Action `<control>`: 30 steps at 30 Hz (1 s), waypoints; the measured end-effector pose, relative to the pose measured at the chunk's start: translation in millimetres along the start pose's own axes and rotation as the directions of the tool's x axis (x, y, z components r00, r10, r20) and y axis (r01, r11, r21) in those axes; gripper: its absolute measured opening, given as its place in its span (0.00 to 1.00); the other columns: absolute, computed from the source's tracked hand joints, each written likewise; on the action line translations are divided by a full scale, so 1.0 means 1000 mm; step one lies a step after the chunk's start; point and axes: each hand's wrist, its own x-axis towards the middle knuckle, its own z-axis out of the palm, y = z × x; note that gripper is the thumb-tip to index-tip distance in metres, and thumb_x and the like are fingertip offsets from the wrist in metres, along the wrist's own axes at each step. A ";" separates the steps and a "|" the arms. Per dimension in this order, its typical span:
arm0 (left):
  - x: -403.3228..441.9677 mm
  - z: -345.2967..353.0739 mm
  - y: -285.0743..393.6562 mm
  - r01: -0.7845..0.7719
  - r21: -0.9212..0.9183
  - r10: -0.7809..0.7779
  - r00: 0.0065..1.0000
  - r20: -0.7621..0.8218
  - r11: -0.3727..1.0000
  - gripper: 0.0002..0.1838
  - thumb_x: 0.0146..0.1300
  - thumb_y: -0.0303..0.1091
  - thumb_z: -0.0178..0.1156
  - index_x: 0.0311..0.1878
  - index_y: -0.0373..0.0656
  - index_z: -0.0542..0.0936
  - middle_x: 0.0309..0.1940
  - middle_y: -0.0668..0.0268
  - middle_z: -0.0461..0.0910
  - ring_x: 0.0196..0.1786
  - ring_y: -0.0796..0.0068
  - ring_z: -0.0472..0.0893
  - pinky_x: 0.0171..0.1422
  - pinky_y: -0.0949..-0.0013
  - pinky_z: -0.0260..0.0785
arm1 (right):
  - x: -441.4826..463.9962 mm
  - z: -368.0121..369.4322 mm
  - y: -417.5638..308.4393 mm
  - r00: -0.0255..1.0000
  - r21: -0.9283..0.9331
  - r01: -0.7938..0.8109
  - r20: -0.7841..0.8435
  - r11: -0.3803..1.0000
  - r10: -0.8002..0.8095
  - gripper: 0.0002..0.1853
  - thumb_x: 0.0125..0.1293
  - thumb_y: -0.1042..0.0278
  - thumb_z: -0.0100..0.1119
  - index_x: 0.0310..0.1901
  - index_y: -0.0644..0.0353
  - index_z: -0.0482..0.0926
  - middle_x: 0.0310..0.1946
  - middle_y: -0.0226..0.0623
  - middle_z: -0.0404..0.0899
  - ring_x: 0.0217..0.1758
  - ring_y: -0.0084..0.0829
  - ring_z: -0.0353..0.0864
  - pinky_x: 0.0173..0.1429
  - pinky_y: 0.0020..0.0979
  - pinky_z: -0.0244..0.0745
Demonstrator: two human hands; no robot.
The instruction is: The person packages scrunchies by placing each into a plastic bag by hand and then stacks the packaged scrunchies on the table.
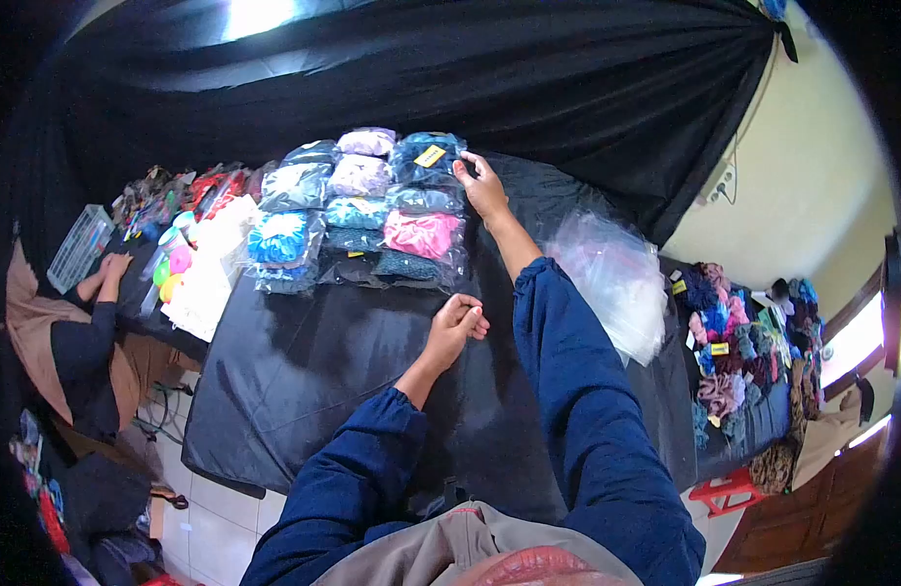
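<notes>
My right hand (482,186) reaches to the far right corner of the packed rows. Its thumb and fingers are apart at the edge of a clear plastic pack of dark teal scrunchies (426,161) with a yellow label. Closer to me, my left hand (457,327) hovers over the black table cover with its fingers loosely curled and nothing visible in them. Just beyond it lies a pack with a pink scrunchie (421,234). Left of that are a pack with a bright blue scrunchie (278,237) and a lilac pack (359,177).
A heap of clear plastic bags (611,278) lies right of my arm. Scrunchies (729,342) are piled at the far right, near a red stool (727,491). At left, another person's hands (115,266) rest near a clear plastic box (81,249).
</notes>
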 end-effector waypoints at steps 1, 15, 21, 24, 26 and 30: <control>0.000 -0.001 0.001 0.013 -0.002 -0.013 1.000 0.013 1.000 0.08 0.68 0.32 0.52 0.45 0.38 0.70 0.29 0.61 0.79 0.30 0.76 0.79 0.36 0.73 0.73 | -0.005 -0.005 0.007 0.998 0.020 -0.002 -0.070 1.000 0.003 0.28 0.57 0.35 0.55 0.55 0.41 0.75 0.53 0.39 0.77 0.61 0.46 0.70 0.61 0.57 0.55; -0.002 -0.001 0.000 0.013 0.071 -0.015 1.000 0.022 0.997 0.15 0.72 0.41 0.47 0.33 0.41 0.73 0.28 0.63 0.79 0.29 0.78 0.78 0.36 0.76 0.72 | -0.148 -0.210 0.084 0.973 -0.706 -0.123 -0.225 0.698 -0.057 0.15 0.48 0.58 0.69 0.40 0.42 0.83 0.53 0.33 0.75 0.60 0.39 0.66 0.59 0.50 0.58; -0.003 0.001 0.002 0.015 0.166 -0.017 1.000 0.006 0.986 0.16 0.72 0.40 0.46 0.32 0.40 0.74 0.28 0.65 0.78 0.29 0.80 0.76 0.36 0.76 0.71 | -0.180 -0.277 0.107 0.929 -0.760 -0.368 -0.283 0.535 0.238 0.13 0.47 0.60 0.68 0.37 0.44 0.82 0.47 0.33 0.76 0.55 0.40 0.70 0.54 0.46 0.64; -0.004 0.002 0.002 0.016 0.189 -0.018 1.000 0.007 0.982 0.15 0.72 0.39 0.47 0.33 0.39 0.75 0.28 0.66 0.78 0.29 0.81 0.76 0.37 0.77 0.71 | -0.191 -0.278 0.124 0.943 -0.757 -0.332 -0.274 0.562 0.188 0.11 0.48 0.60 0.67 0.36 0.45 0.83 0.44 0.32 0.78 0.51 0.40 0.73 0.51 0.42 0.68; -0.004 0.003 0.002 0.014 0.205 -0.016 1.000 0.009 0.979 0.15 0.72 0.39 0.47 0.32 0.39 0.75 0.28 0.66 0.78 0.29 0.81 0.76 0.37 0.77 0.71 | -0.193 -0.281 0.130 0.952 -0.764 -0.300 -0.277 0.571 0.131 0.10 0.49 0.60 0.67 0.36 0.45 0.83 0.41 0.32 0.79 0.48 0.40 0.74 0.49 0.39 0.70; -0.005 0.003 0.003 -0.032 0.252 0.021 0.999 0.045 0.967 0.16 0.72 0.40 0.47 0.34 0.38 0.76 0.28 0.66 0.78 0.30 0.81 0.76 0.37 0.77 0.71 | -0.195 -0.288 0.117 0.924 -0.676 -0.355 -0.360 0.646 0.131 0.07 0.53 0.61 0.63 0.35 0.47 0.82 0.36 0.35 0.81 0.44 0.40 0.77 0.45 0.37 0.73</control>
